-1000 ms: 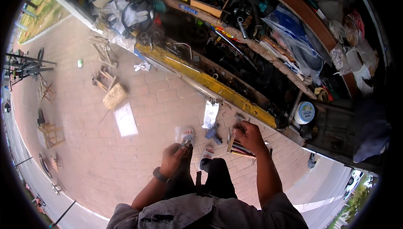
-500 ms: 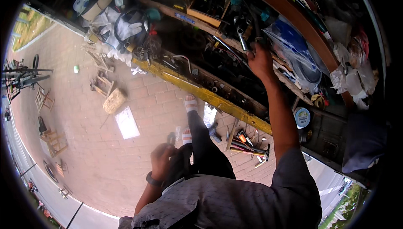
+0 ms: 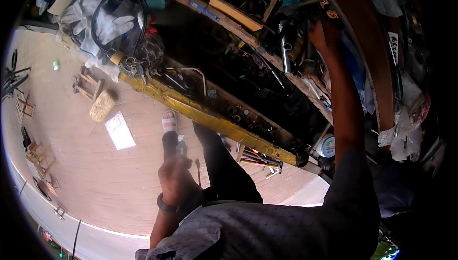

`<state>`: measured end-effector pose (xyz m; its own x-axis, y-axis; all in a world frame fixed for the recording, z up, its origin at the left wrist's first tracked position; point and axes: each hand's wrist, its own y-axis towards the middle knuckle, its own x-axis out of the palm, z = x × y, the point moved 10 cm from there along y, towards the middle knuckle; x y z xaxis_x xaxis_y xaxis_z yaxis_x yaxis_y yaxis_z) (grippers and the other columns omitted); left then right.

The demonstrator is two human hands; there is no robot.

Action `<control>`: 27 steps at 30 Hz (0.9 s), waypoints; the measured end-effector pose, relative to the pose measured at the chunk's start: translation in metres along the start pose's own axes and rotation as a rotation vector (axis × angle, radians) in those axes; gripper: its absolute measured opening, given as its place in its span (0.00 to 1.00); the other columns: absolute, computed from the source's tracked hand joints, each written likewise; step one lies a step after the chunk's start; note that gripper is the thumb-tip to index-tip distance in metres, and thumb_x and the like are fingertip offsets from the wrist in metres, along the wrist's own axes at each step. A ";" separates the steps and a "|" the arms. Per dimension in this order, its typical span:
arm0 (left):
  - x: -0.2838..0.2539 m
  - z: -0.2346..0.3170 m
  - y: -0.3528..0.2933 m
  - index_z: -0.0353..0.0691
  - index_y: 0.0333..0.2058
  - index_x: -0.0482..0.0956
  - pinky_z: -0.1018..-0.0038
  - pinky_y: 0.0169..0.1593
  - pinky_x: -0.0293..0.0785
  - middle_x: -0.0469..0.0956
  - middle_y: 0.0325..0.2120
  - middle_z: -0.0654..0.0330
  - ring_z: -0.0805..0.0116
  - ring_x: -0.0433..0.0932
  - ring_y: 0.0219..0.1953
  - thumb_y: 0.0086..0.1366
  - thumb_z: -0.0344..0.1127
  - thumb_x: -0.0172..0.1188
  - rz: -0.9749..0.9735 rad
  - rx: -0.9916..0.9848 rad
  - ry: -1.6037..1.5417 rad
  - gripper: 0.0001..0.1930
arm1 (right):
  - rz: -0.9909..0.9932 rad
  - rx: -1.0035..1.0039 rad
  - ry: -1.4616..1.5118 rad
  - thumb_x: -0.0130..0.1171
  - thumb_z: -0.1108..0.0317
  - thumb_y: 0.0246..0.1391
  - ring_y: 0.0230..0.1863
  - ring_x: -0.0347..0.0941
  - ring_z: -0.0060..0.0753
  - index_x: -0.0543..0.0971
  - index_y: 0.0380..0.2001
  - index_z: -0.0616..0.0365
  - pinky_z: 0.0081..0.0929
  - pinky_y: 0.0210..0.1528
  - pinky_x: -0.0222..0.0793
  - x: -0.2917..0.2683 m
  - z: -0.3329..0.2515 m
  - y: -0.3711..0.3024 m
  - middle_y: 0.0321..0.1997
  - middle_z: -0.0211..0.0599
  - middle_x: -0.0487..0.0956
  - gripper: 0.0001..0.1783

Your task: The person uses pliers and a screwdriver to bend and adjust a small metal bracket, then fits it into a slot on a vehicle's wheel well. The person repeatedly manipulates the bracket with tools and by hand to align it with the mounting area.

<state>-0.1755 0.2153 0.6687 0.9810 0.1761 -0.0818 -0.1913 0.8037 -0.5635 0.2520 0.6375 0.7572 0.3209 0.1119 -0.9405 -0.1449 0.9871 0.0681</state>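
My right hand (image 3: 325, 36) reaches into the upper tool compartments, its fingers closed and partly lost in shadow. A T-shaped metal tool (image 3: 312, 3) shows at that hand, its long bar crossing above the fingers. Beside it, a shiny metal socket tool (image 3: 286, 55) leans on the edge of a wooden divider. Low over the paving, in front of my body, my left hand (image 3: 175, 174) is curled closed. A thin dark piece (image 3: 198, 170) sticks up next to it; what the fingers hold is blurred.
A yellow-edged bench (image 3: 205, 114) runs diagonally across, with small metal parts in its trough. White gloves (image 3: 112, 24) and a coiled black cable lie at its left end. Hammers (image 3: 262, 161) lie below the bench. A white sheet (image 3: 120, 131) and small wooden stools are on the paving.
My right hand has moved up and right, deeper among the tools, and the T-shaped tool now shows there. My view has shifted right. My left hand stays curled near my legs.
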 end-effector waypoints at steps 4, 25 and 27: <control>-0.001 -0.016 0.015 0.35 0.30 0.80 0.72 0.39 0.73 0.79 0.29 0.59 0.67 0.76 0.32 0.63 0.27 0.59 0.023 -0.198 -0.180 0.04 | 0.029 -0.080 0.043 0.68 0.68 0.51 0.47 0.80 0.59 0.72 0.61 0.58 0.51 0.47 0.78 0.001 0.005 0.002 0.49 0.56 0.80 0.33; -0.021 -0.073 0.045 0.35 0.32 0.80 0.76 0.42 0.68 0.79 0.29 0.62 0.75 0.72 0.33 0.72 0.34 0.59 0.009 -0.362 -0.345 0.10 | -0.007 0.003 0.278 0.60 0.57 0.64 0.60 0.75 0.57 0.75 0.59 0.63 0.46 0.59 0.70 0.023 0.077 0.033 0.55 0.56 0.79 0.26; -0.020 -0.073 0.047 0.34 0.32 0.79 0.75 0.43 0.69 0.79 0.29 0.61 0.74 0.73 0.34 0.72 0.34 0.59 0.003 -0.348 -0.335 0.10 | -0.078 0.083 0.269 0.59 0.57 0.64 0.60 0.74 0.58 0.75 0.59 0.63 0.47 0.60 0.69 0.029 0.081 0.031 0.56 0.57 0.79 0.26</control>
<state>-0.2019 0.2080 0.5838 0.9049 0.3971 0.1533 -0.1154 0.5754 -0.8097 0.3325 0.6810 0.7591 0.0672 0.0121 -0.9977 -0.0488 0.9988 0.0088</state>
